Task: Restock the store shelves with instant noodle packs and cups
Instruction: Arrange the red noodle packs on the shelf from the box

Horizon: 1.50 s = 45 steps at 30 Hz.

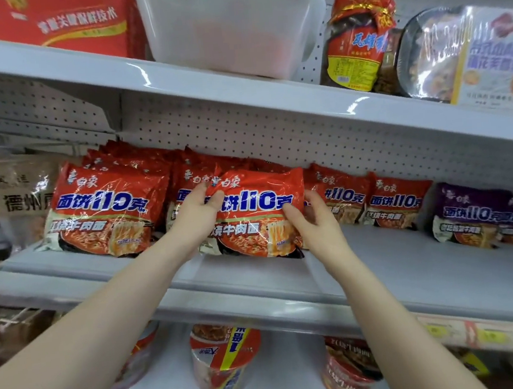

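While the left hand point(199, 214) and right hand point(317, 219) grip a red plastic noodle pack point(260, 216), the white metal shelf point(381, 264) looks only part-filled toward 4 o'clock.

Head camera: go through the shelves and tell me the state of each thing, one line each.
Held red noodle pack: upright, sealed, gripped at both sides.
Left hand: grips the pack's upper left corner.
Right hand: pinches its right edge.
Other red packs: standing in rows, sealed.
Purple packs: standing, sealed.
Middle noodle cup: upright, lid on.
Jar: upright, cloth-wrapped top on.
White tub: upright on the top shelf.
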Each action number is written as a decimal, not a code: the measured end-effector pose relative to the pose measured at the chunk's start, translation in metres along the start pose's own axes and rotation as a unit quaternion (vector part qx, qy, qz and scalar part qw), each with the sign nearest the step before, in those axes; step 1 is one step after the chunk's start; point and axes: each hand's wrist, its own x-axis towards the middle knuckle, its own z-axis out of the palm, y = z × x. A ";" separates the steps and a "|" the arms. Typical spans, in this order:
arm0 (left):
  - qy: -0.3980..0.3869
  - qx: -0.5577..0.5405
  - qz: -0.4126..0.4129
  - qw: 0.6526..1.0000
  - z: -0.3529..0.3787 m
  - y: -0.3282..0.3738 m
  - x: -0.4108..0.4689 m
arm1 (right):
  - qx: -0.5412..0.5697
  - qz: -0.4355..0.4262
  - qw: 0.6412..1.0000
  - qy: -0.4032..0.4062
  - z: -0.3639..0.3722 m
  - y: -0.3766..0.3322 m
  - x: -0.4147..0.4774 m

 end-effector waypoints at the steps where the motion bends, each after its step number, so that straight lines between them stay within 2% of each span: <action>1: -0.007 0.003 0.001 1.000 0.006 0.000 0.000 | 0.017 0.005 1.000 -0.001 0.000 0.002 -0.004; 5: -0.042 0.044 0.018 0.998 0.027 0.001 -0.005 | 0.067 0.047 0.996 0.047 -0.015 0.010 -0.010; 9: -0.088 0.149 0.094 0.980 0.043 0.003 -0.012 | 0.057 0.072 0.994 0.066 -0.038 0.019 -0.011; 14: -0.092 0.293 0.165 0.937 0.055 -0.004 -0.012 | 0.042 0.131 0.988 0.066 -0.049 0.030 0.001; 18: -0.096 0.403 0.201 0.888 0.065 -0.013 -0.010 | -0.057 0.140 0.986 0.074 -0.041 0.035 0.014; 22: -0.097 0.474 0.223 0.846 0.069 -0.023 -0.005 | -0.218 0.118 0.965 0.083 -0.035 0.031 0.016; 26: -0.104 0.508 0.246 0.819 0.071 -0.027 -0.006 | -0.368 -0.011 0.924 0.104 -0.034 0.027 0.002; 28: -0.107 0.530 0.256 0.801 0.073 -0.030 -0.005 | -0.381 -0.049 0.921 0.064 -0.033 0.022 -0.003; 30: -0.101 0.545 0.259 0.791 0.074 -0.034 -0.001 | -0.388 -0.032 0.921 -0.004 -0.031 0.021 -0.005; 32: -0.096 0.547 0.256 0.791 0.076 -0.037 0.003 | -0.420 -0.012 0.906 -0.044 -0.027 0.025 -0.003; 34: -0.092 0.551 0.256 0.789 0.079 -0.038 0.007 | -0.443 -0.010 0.896 -0.042 -0.023 0.031 0.001; 45: -0.037 0.588 0.271 0.761 0.097 -0.034 0.025 | -0.434 -0.043 0.900 0.015 -0.010 0.055 0.032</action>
